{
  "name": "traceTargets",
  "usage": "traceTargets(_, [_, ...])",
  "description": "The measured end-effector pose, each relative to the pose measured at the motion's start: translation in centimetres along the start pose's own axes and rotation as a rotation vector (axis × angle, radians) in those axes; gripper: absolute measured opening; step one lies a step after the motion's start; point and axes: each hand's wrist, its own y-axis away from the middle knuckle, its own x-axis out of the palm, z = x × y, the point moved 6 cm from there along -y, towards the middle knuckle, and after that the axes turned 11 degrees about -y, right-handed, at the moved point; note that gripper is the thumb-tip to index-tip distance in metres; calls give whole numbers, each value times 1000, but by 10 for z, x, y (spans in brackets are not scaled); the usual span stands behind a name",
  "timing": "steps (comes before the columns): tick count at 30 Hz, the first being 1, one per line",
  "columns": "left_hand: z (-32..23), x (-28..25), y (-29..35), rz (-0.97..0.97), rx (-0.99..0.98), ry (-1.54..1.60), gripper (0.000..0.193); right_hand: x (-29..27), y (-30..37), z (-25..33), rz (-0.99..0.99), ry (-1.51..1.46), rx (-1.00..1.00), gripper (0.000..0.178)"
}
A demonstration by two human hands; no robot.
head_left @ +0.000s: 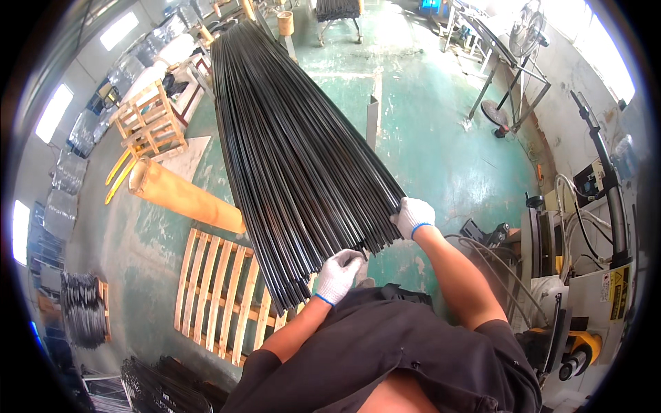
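The gloved fingers of the left hand (338,274) are curling closed over the near ends of a few rods in the long bundle of black rods (289,138), pinching them at the cut edge. The right hand (413,216) is resting flat-curled on the bundle's right corner, fingers wrapped over the outermost rod ends rather than spread. The bundle is fanning toward the person and narrowing away across the green floor (427,138), its far end well off near a cardboard tube (284,22). Beneath its left edge lie a wooden pallet (217,296) and a brown paper roll (182,196); a machine with hoses (585,275) is standing to the right.

Judging from this, the person is sorting or picking rods at the end. Doing it well probably means keeping the right hand pressing the fan steady while the left is separating only a few rods, gripping close to the ends so they are not slipping or springing sideways.
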Motion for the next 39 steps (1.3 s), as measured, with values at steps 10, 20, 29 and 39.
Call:
traceTargets(10, [-15,-14,-87,61,-101,342,21,-41,95,30,65,-306,-111,35])
traceTargets(20, [-12,25,-202,320,-375,917,32,-43,374,-113,193,-122,282,18])
traceTargets(29, [-9,83,-181,319,-453,1013,16,43,502,-196,-150,130,736,24])
traceTargets(39, [-115,106,-116,611,-298,858,14,0,577,-223,-755,152,762,11])
